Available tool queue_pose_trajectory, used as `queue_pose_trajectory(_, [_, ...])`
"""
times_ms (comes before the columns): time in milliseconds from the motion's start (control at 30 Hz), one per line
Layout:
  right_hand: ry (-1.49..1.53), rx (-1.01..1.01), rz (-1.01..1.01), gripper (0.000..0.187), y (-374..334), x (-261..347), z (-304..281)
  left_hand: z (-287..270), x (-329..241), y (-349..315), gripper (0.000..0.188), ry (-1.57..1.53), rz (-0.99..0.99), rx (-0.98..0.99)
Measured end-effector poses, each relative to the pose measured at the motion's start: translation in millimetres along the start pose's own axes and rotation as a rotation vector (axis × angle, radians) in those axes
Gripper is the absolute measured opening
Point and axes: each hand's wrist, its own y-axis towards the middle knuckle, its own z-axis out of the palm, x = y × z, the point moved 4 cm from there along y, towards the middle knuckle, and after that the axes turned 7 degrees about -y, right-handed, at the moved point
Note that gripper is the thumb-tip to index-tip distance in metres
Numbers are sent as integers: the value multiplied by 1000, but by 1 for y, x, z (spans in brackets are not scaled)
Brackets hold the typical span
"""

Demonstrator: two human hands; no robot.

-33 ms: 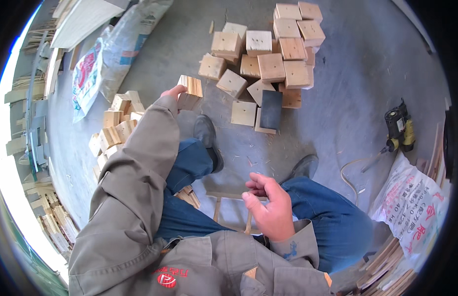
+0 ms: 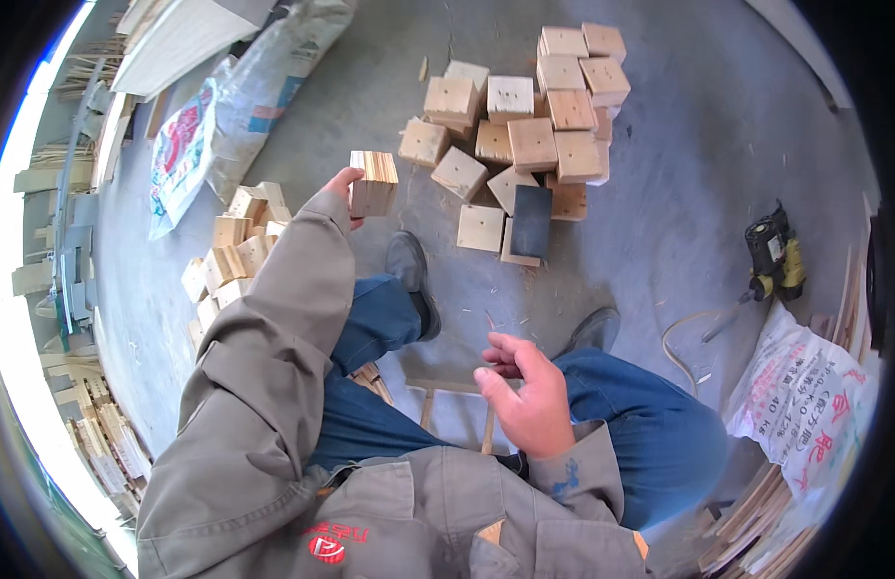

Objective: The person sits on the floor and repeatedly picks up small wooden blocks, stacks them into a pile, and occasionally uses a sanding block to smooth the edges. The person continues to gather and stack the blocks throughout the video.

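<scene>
Left hand (image 2: 343,181) grips wood block (image 2: 374,185); red-and-black-lettered sack (image 2: 797,400) right

Bare, matt wood is presented by the held block (image 2: 375,185) and piled blocks (image 2: 533,145), smooth concrete by the floor (image 2: 660,251), wrinkled plastic by the right-hand sack (image 2: 785,386), and matt cloth by the jacket (image 2: 254,347).

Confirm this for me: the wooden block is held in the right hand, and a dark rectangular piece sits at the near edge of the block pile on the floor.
Not quite: the head view shows the wooden block in the left hand, not the right. The dark rectangular piece does sit at the near edge of the block pile on the floor.
</scene>
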Motion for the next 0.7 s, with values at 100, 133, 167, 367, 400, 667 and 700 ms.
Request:
queue_pose_trajectory(100, [-137,-9,-133,44,-10,-7,7,-2,-6,-57,87,-527,-93,152])
queue_pose_trajectory(133, [-207,3,-149,44,-12,-10,9,3,-9,-78,88,-701,-119,239])
queue_pose_trajectory(167, [-278,15,-162,45,-14,-11,10,7,-12,-102,89,-789,-65,356])
queue_pose_trajectory(367, [-515,-42,-245,44,-21,-32,9,31,-14,-245,93,-933,142,968])
queue_pose_trajectory(400, [-516,-49,-260,44,-24,-35,9,27,-10,-262,93,-923,146,995])
queue_pose_trajectory(667, [-425,-343,-404,46,-25,-32,-12,6,55,-325,90,-846,169,1035])
queue_pose_trajectory(700, [-421,-406,-442,48,-27,-25,-17,10,70,-326,89,-848,144,1039])
